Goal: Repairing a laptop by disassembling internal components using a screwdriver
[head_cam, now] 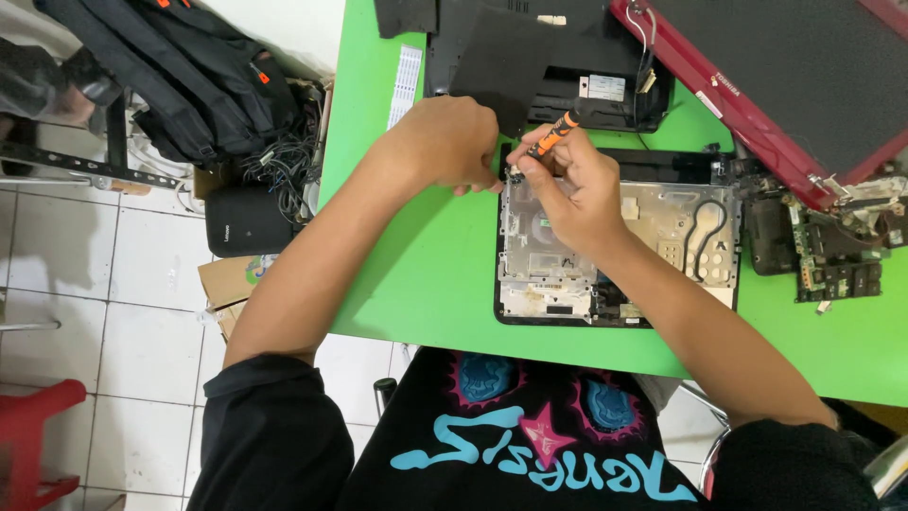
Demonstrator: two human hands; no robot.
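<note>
While right fingers point(549, 163) grip an orange screwdriver point(556, 133), left fingers point(473, 185) curl closed at the opened laptop base point(662, 227).

White tiled floor point(142, 284) showing left of green table point(426, 274); red stool point(33, 440) sitting at lower left corner.

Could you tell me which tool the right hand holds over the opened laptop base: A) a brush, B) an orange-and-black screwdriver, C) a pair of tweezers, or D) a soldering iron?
B: the right hand pinches an orange-and-black screwdriver at the top left corner of the opened laptop base.
</note>
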